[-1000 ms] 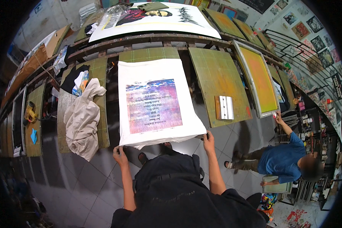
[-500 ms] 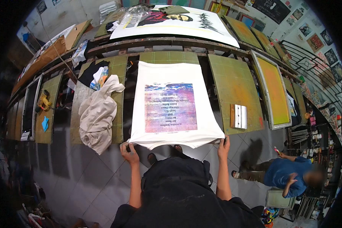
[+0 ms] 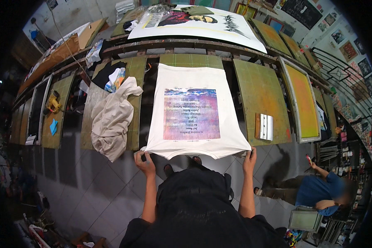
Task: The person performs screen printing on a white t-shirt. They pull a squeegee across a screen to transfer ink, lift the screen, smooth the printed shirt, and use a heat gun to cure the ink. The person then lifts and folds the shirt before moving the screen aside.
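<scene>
one printed white shirt (image 3: 194,111) | left hand (image 3: 146,163): pinches near corner | right hand (image 3: 249,160): pinches other

Screen-printing workshop, as I view it remotely through the head camera. I identify it by the row of flat boards (image 3: 262,91) along dark rails (image 3: 186,44), with a white shirt (image 3: 192,111) bearing a coloured print spread over one. To the right I note a framed yellow screen (image 3: 299,99); to the left, a yellow tool (image 3: 53,102). Behind lies a large printed sheet (image 3: 211,32). Wall pictures (image 3: 348,50) and a tiled floor (image 3: 99,182) complete the room.
</scene>
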`<state>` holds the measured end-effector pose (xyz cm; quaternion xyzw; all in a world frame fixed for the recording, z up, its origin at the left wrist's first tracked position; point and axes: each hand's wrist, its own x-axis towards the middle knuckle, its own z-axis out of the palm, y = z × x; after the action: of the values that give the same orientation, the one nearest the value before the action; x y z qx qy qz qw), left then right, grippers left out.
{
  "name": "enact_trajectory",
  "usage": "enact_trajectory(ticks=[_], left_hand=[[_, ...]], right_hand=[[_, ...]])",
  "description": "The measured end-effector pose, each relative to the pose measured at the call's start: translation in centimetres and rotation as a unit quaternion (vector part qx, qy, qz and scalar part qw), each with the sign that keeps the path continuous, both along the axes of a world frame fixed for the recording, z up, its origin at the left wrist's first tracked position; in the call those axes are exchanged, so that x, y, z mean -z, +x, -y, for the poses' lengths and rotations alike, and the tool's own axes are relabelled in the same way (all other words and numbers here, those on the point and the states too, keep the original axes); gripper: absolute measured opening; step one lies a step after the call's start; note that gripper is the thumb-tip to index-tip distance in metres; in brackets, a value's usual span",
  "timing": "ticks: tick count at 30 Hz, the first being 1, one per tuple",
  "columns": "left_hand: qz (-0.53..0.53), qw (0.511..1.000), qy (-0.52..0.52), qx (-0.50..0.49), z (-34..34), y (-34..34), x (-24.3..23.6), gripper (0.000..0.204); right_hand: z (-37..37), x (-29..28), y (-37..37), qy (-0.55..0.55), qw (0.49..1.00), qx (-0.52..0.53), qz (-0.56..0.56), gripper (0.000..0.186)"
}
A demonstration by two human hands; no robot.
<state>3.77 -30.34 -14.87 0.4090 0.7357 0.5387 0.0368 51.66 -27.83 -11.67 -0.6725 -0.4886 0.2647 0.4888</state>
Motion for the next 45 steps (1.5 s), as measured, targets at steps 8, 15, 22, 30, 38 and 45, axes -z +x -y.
enact_trajectory(ticks=[8,15,22,30,38,45], left_hand=[[-0.021,0.998,-0.017,0.060,0.9,-1.2,-0.3,0.014],[-0.018,0.995,-0.009,0.101,1.1,-1.8,-1.6,0.015],[-0.013,0.993,-0.004,0.114,1.3,-2.2,-1.8,0.016],[-0.007,0.994,-0.008,0.111,1.1,-2.5,-2.6,0.016],[0.005,0.994,-0.018,0.108,1.4,-2.6,-1.5,0.015],[0.008,0.993,-0.044,0.112,1.7,-2.6,-1.1,0.014]], right_hand=[[2.2,1.5,-0.2,-0.025,0.998,0.037,-0.033,0.033],[3.0,1.5,0.5,-0.039,0.998,0.044,-0.026,0.031],[3.0,1.2,0.1,-0.016,0.997,0.052,-0.051,0.032],[2.7,0.7,0.2,-0.005,0.996,0.057,-0.062,0.036],[2.9,1.0,0.3,-0.032,0.995,0.081,-0.041,0.036],[3.3,1.3,0.9,-0.027,0.998,0.047,-0.013,0.033]])
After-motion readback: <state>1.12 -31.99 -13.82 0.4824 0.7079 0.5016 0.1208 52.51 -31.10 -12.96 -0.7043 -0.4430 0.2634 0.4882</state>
